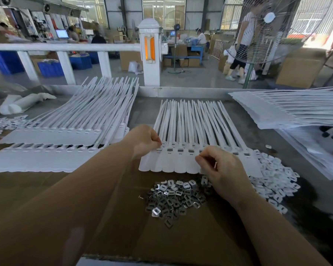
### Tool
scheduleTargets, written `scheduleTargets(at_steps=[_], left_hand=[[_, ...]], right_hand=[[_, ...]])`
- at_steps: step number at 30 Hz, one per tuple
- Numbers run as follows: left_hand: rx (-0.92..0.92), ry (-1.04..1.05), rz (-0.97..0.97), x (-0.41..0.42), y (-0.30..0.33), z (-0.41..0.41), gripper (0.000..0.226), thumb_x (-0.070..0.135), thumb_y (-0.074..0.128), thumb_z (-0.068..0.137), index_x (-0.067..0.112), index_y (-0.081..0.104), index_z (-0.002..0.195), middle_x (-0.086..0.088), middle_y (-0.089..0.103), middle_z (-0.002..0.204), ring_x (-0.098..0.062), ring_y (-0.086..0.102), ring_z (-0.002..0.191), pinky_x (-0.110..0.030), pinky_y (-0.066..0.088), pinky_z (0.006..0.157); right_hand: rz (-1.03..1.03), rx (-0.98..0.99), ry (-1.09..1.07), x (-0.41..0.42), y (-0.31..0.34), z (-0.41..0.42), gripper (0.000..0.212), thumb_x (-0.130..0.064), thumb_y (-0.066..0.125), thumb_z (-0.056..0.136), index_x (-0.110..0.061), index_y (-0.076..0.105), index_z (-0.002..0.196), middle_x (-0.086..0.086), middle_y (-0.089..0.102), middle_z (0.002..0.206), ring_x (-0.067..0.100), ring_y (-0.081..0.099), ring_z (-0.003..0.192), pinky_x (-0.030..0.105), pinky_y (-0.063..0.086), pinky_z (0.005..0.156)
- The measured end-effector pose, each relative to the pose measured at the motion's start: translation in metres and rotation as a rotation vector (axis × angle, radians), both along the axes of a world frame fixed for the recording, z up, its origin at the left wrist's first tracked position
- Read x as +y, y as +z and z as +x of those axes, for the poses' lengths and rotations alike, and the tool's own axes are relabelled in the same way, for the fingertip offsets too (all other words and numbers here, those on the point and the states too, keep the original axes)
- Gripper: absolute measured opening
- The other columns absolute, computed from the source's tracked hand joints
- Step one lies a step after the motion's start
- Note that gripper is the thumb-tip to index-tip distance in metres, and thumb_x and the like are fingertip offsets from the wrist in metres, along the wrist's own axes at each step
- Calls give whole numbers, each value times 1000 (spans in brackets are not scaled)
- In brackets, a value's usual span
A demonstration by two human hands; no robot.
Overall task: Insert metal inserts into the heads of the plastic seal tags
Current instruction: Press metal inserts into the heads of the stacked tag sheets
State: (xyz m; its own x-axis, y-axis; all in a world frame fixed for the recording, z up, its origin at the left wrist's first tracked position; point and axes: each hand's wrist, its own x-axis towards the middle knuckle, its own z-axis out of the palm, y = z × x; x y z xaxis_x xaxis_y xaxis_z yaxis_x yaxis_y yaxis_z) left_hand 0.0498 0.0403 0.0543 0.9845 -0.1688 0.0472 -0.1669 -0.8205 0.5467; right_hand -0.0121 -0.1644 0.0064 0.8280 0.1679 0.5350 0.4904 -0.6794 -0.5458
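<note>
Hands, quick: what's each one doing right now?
Left hand: fingers curled, pinching the strip of seal tags at its leftmost head.
Right hand: fingers curled at the strip; any insert held can't be seen.

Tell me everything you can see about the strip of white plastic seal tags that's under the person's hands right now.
The strip of white plastic seal tags is a joined row lying flat on the brown cardboard sheet. Rounded flag ends face the person; long thin tails fan away toward the table's far edge. Each tag has a small raised head, and several near the left show dark metal inserts seated. The left hand pinches the leftmost head; the right hand rests over the row's middle, fingers curled. The heap of metal inserts lies just before it.
</note>
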Motion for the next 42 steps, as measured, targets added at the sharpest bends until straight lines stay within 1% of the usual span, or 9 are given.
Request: scheduleTargets(at_steps=[11,13,17,23,26,29,33,37,42], left_hand=[[-33,44,-57,1,-3,0,11,9,68,80,10,75,89,3,65,76,-13,60,76,-24,46,74],[-31,45,-69,2,-4,1,11,9,69,79,11,75,88,4,65,75,-12,59,75,-24,46,74],[-32,33,-53,2,-4,0,11,10,69,80,13,75,88,7,65,81,-9,58,76,-23,45,77],[-106,51,-2,1,-11,-4,14,13,64,85,17,75,92,10,62,82,-6,56,75,-17,42,74],[-152,68,24,2,-16,-7,16,15,61,88,19,74,96,8,68,89,-4,55,73,-14,41,73],[-172,89,37,3,-20,-10,17,16,60,90,21,74,99,4,71,99,-6,55,73,-13,42,73],[-207,49,156,4,-23,-15,21,21,56,93,24,71,107,5,63,116,-10,56,81,-12,39,76],[-246,6,229,5,-25,-21,25,23,53,95,23,67,115,3,61,121,-15,58,102,-18,40,91],[-235,3,315,8,-30,-24,41,3,47,95,29,60,124,6,58,127,-16,55,112,-29,43,99]], right_hand=[[9,19,4,0,2,-2,15,-21,58,90,-16,57,76,-5,56,68,15,56,67,30,44,60],[9,21,2,0,2,-1,15,-20,58,90,-16,57,75,-5,56,68,14,56,66,28,44,59],[-11,2,-2,1,1,-1,16,-19,59,89,-19,56,73,-10,55,66,3,50,62,15,35,57],[-15,-6,-25,0,1,-1,16,-17,59,89,-17,56,73,-7,56,66,5,51,62,16,36,57],[-20,-16,-55,-1,0,0,15,-16,59,89,-14,58,74,-4,58,71,8,51,68,22,39,62],[-69,-9,-96,-1,-1,2,13,-16,60,88,-10,59,76,0,64,83,15,54,81,26,40,75],[-126,26,-117,-2,-1,2,12,-18,60,88,-8,62,80,5,67,92,20,55,90,31,41,83],[-144,34,-126,-1,-1,2,11,-18,60,88,-9,64,83,4,67,93,20,55,91,32,41,85],[-151,40,-135,-1,-1,2,10,-19,60,88,-10,63,83,2,67,94,20,55,93,29,39,84]])
